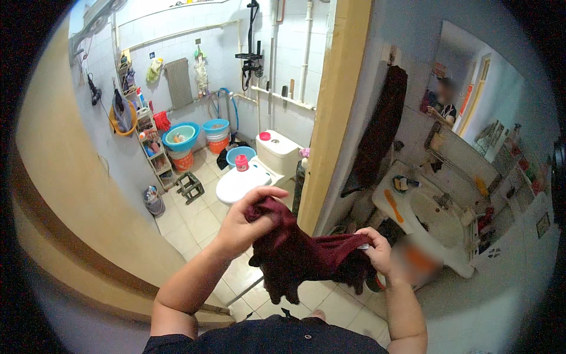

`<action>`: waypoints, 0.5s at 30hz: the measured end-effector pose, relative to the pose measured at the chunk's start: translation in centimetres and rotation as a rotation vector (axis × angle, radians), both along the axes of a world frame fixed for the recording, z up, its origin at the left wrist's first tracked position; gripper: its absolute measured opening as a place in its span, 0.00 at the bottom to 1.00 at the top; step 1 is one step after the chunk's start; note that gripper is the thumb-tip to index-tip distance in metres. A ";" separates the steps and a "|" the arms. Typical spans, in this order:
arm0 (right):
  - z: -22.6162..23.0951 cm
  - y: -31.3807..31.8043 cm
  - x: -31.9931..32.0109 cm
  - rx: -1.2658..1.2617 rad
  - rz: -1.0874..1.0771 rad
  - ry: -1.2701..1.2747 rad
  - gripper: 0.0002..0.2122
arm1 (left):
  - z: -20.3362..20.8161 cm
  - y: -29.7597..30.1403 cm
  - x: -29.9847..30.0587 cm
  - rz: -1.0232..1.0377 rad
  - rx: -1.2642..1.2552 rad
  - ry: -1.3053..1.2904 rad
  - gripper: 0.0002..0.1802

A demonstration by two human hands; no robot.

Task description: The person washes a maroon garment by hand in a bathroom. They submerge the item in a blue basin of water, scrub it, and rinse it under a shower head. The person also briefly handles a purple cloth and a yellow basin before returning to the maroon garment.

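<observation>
A dark maroon garment (300,251) hangs stretched between my two hands, its lower part falling in loose, nearly black folds. My left hand (240,223) is closed round a bunched end of it, thumb tucked against the cloth. At the opposite end my right hand (379,252) pinches the edge, where a small white tag (364,246) shows. The cloth is held above the tiled floor (194,221), at the doorway. What kind of garment it is, I cannot make out.
Beyond the doorframe (330,106) stand a white toilet (236,186) with a pink jar (242,163) on its lid, a small stool (190,187), and blue basins (180,135) on orange-and-white buckets. To the right are a washbasin (433,218) with an orange brush (393,205), a mirror (471,100) and a hanging dark towel (380,124).
</observation>
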State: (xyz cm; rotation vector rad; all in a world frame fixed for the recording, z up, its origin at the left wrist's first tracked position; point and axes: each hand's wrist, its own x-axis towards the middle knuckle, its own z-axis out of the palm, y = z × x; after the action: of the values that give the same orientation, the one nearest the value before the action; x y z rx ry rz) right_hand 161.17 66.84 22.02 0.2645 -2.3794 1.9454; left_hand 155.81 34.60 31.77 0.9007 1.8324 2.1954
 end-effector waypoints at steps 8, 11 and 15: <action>4.3 2.9 -3.1 0.385 0.251 0.108 0.15 | 0.3 0.5 -1.5 0.352 0.343 0.028 0.15; 4.1 4.5 -4.4 0.778 0.119 0.274 0.12 | 1.5 1.6 -1.4 0.367 0.322 0.052 0.16; 3.2 7.4 -5.7 0.587 -0.025 0.404 0.11 | 1.7 3.9 -1.5 0.424 0.265 0.124 0.15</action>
State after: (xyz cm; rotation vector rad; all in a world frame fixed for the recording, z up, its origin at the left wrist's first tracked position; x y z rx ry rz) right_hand 155.43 74.21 25.24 0.5816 -2.5656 1.0037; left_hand 154.32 38.49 33.42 0.7584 1.9693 2.7474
